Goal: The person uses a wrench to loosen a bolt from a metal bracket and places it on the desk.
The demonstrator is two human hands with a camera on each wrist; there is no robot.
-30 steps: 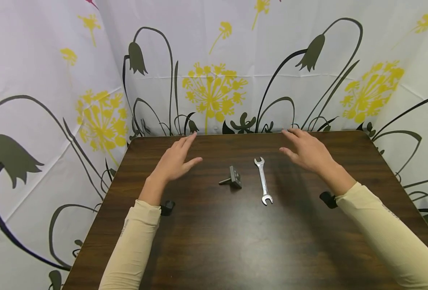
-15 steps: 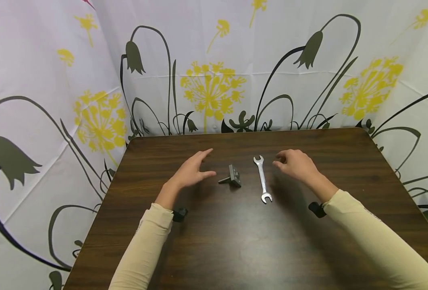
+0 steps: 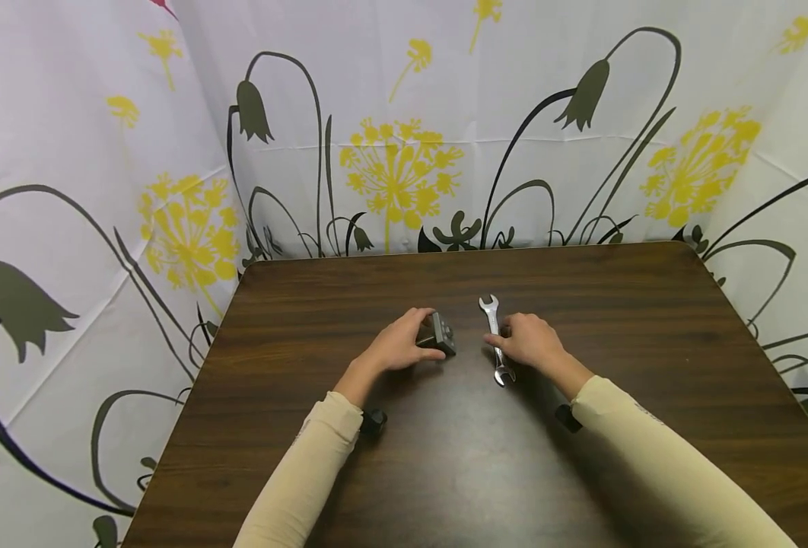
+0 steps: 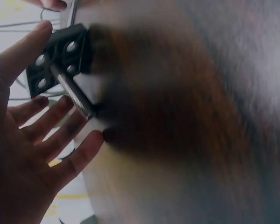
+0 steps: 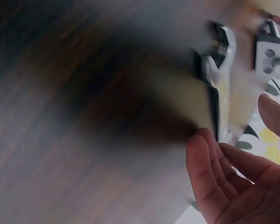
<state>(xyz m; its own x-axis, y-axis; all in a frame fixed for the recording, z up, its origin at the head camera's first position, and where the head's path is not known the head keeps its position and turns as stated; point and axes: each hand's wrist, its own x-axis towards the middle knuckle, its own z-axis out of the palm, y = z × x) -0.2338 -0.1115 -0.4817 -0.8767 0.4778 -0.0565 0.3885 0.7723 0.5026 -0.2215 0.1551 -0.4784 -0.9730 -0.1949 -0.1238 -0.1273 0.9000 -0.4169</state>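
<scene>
A dark square metal plate with holes and a threaded stud stands on edge on the brown table. My left hand reaches around its stud side, fingers spread. In the left wrist view the thumb overlaps the plate's edge; whether it touches cannot be told. Right of the plate lies a silver double open-ended wrench. My right hand is at its shaft, with the thumb crossing above it. In the right wrist view, the fingertips are close beside the wrench and the thumb stands apart from it.
The wooden tabletop ends at a back edge against a white curtain with printed flowers. A black wrist camera is worn under the left wrist, and another black camera under the right.
Both hands have come down and inward from the far sides, the left to the plate, the right to the wrench. The plate and wrench lie where they were.
</scene>
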